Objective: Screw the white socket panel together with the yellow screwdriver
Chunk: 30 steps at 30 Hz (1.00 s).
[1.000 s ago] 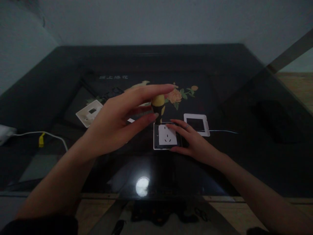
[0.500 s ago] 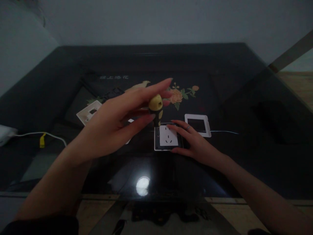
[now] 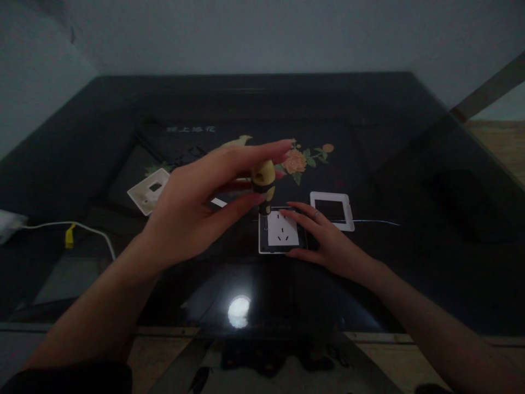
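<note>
Between the thumb and fingers of my left hand point(image 3: 200, 197) is a screwdriver point(image 3: 263, 178) with a yellow and black handle, held upright. Its lower end points down at the left side of a wall socket point(image 3: 283, 229), a white five-hole face in a dark frame with a white edge. The tip is hard to make out. My right hand point(image 3: 324, 235) rests on the socket's right side, fingers bent around its edge and pressing on its face. A ring shows on one finger.
A white frame cover point(image 3: 349, 212) lies beyond my right hand. Behind my left hand sits a white back box point(image 3: 147, 191), with a white strip point(image 3: 219, 202) nearby. A white cable point(image 3: 92, 229) with a yellow tag point(image 3: 69, 236) lies at the left on the glossy black table point(image 3: 369, 295).
The screwdriver's handle has turned slightly and leans a little differently, and my left fingers have shifted round it. My right hand and the socket have stayed in place.
</note>
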Each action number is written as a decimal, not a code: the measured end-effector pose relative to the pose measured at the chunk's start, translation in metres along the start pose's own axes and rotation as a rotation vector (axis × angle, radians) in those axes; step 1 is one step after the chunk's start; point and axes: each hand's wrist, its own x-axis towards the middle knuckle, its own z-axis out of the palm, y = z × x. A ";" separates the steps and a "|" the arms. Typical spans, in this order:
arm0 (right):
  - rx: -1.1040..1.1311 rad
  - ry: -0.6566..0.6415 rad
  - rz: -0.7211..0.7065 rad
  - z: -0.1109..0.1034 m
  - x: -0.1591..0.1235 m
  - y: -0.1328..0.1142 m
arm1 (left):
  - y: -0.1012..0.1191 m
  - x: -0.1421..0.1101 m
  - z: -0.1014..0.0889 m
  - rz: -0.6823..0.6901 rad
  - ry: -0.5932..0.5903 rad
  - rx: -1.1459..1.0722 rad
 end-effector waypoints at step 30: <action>0.000 -0.002 0.001 -0.001 0.001 -0.001 | -0.003 0.003 -0.001 0.121 0.078 0.180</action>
